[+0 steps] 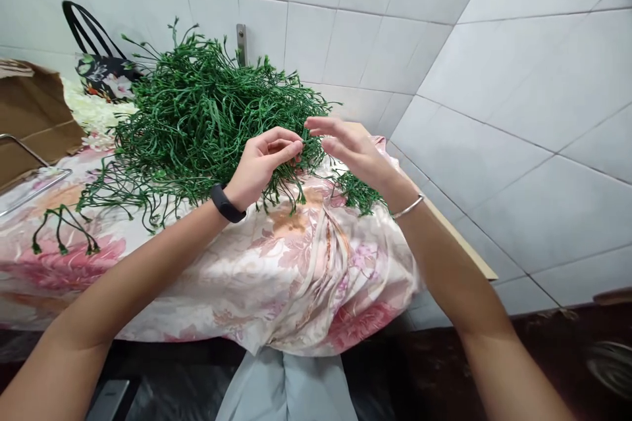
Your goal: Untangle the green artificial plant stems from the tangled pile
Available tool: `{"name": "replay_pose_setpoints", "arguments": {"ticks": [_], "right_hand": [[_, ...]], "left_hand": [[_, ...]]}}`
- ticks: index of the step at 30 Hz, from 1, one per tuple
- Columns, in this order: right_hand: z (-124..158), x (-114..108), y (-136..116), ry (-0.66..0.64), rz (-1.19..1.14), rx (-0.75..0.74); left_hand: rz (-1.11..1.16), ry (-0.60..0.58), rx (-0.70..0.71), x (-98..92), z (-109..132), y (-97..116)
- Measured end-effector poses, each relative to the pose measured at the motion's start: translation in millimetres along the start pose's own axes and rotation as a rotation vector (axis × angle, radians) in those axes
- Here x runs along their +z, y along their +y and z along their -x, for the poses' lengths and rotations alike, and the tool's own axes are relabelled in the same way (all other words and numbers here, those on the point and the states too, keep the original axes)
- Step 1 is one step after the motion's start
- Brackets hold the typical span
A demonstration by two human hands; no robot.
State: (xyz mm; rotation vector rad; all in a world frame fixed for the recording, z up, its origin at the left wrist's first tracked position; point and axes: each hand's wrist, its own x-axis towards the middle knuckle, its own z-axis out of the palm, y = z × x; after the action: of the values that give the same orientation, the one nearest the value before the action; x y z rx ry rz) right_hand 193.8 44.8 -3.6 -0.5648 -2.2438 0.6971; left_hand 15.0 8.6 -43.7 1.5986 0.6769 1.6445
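A big heap of green artificial stems (pixel 192 118) lies on a table under a floral cloth (pixel 276 276). My left hand (pixel 261 164), with a black band on the wrist, pinches a thin green stem at the heap's front right edge. My right hand (pixel 345 148), with a silver bangle, hovers just to the right with fingers spread, fingertips close to the same stem. A small bunch of green sprigs (pixel 358 192) lies under my right wrist.
A cardboard box (pixel 34 118) stands at the left with a metal frame (pixel 29 171) before it. A floral bag with black handles (pixel 101 69) and white flowers (pixel 93 112) sit behind the heap. White tiled walls (pixel 518 112) close in behind and at right. Dark floor below.
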Motion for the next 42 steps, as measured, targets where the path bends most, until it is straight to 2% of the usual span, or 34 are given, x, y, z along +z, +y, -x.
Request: {"name": "replay_pose_setpoints", "arguments": {"ticks": [3,6,9,13,17,22,24,30,36,38,40,42], "right_hand": [[6.3,17.2,9.0,0.012,-0.111,-0.020],[10.1,27.2,10.4,0.088,-0.047,-0.019],[11.7,25.0,6.9,0.092,0.031,0.044],[14.2,14.2,1.9,0.079,0.081,0.051],[15.7,10.0,-0.2,0.022,0.116,0.028],[15.9,14.3,2.7,0.024,0.165,0.035],[15.8,16.1,5.7,0.041,0.187,0.030],[14.7,23.7,6.9,0.155,0.230,0.060],[12.5,39.8,-0.4,0.313,0.365,0.126],[12.0,34.9,4.9,0.417,0.480,0.148],[11.7,21.0,14.4,0.530,0.555,0.192],[11.8,1.5,23.4,0.540,0.503,0.265]], "left_hand": [[-0.053,-0.014,0.016,3.3,2.3,0.0],[-0.075,-0.025,0.007,5.0,3.6,1.8],[-0.085,-0.043,-0.078,3.1,3.1,5.8],[-0.142,-0.186,-0.233,-1.4,2.9,13.0],[-0.268,-0.286,-0.236,-3.8,3.1,17.8],[-0.520,-0.330,-0.205,-3.0,2.9,18.1],[-0.678,-0.307,-0.145,-0.3,4.4,16.8],[-1.082,-0.140,0.015,16.4,13.5,11.3],[-1.281,-0.051,0.107,26.7,17.5,3.4],[-1.301,0.004,0.123,21.7,15.4,3.7],[-1.265,0.083,0.128,13.1,11.2,6.0],[-1.139,0.104,0.121,4.6,5.8,8.5]]}}
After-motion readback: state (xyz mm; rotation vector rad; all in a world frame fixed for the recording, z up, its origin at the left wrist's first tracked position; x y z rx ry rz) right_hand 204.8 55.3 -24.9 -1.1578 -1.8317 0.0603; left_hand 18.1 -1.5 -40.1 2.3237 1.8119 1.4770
